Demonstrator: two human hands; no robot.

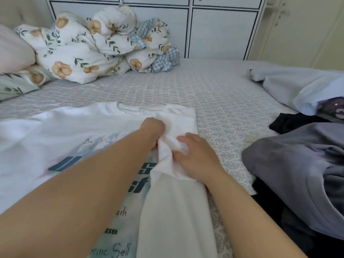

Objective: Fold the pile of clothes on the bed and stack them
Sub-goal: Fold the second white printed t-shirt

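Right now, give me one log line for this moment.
step: folding white T-shirt | left hand: grips sleeve | right hand: grips sleeve | unfolded: grey garment

One head-worn view — looking forward and down, close over the bed (186,86).

A white cotton T-shirt with teal block lettering and script print (55,138) lies spread face up on the bed, collar away from the person, its right side folded inward over the print and the sleeve bunched. At the right lie unfolded clothes: a grey garment (297,164) heaped over a black one (290,121), and a pale blue-white garment (297,88) crumpled farther back.
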